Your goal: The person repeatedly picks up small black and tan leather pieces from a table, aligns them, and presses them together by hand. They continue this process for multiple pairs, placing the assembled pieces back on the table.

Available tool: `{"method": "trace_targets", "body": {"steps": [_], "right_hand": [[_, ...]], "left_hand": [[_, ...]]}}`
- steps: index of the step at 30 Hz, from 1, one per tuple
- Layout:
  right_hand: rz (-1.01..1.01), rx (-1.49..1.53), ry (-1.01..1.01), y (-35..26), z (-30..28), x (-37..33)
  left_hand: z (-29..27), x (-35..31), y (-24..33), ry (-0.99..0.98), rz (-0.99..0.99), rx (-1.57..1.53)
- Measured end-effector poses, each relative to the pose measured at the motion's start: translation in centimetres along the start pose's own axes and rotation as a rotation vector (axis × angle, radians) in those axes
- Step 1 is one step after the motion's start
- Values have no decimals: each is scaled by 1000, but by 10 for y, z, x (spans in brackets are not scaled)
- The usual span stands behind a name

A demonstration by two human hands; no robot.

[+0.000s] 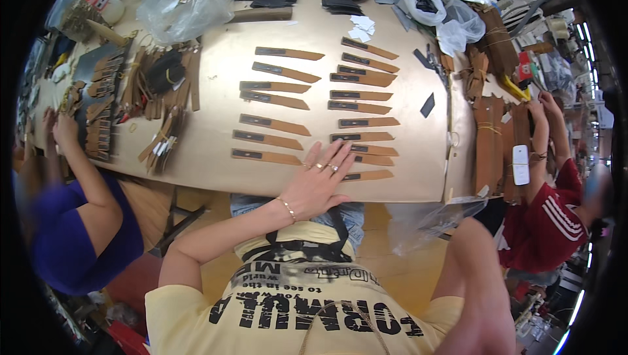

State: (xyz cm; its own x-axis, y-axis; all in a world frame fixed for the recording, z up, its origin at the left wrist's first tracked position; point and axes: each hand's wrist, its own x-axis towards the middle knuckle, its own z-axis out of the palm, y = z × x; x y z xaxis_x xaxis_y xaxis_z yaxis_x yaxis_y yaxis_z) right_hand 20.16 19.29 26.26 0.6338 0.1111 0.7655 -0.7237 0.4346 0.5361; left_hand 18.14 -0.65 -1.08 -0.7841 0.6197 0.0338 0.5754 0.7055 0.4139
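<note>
My left hand (314,184) lies flat on the near part of the table, palm down with fingers stretched out. Its fingertips touch the dark end of a tan leather strip (376,136) and partly cover the strips beside it. Two columns of such strips lie spread out, each with a black patch at its left end and a slanted right tip; one in the left column (278,125) is apart from my fingers. My right arm (481,283) is bent and raised at the lower right; its hand is out of the picture.
Bundled leather straps (171,80) and a dark board (98,103) of small pieces lie left. Clear plastic bags (190,5) and black pieces (343,3) are at the far side. Brown leather stacks (487,149) stand right. People in blue (85,231) and red (543,224) work alongside.
</note>
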Motion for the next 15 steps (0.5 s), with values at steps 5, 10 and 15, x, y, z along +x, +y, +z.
{"method": "trace_targets", "body": {"steps": [5,10,15], "right_hand": [[162,-198,-129,-22,-36,-97],[1031,-280,-1376,-79,-84,-178],[1106,-195,-1720,-121,-98,-218]], "left_hand": [[-4,-1,-13,-14,-43,-14],[-6,-3,-17,-6,-49,-4],[-5,-5,-12,-5,-113,25]]}}
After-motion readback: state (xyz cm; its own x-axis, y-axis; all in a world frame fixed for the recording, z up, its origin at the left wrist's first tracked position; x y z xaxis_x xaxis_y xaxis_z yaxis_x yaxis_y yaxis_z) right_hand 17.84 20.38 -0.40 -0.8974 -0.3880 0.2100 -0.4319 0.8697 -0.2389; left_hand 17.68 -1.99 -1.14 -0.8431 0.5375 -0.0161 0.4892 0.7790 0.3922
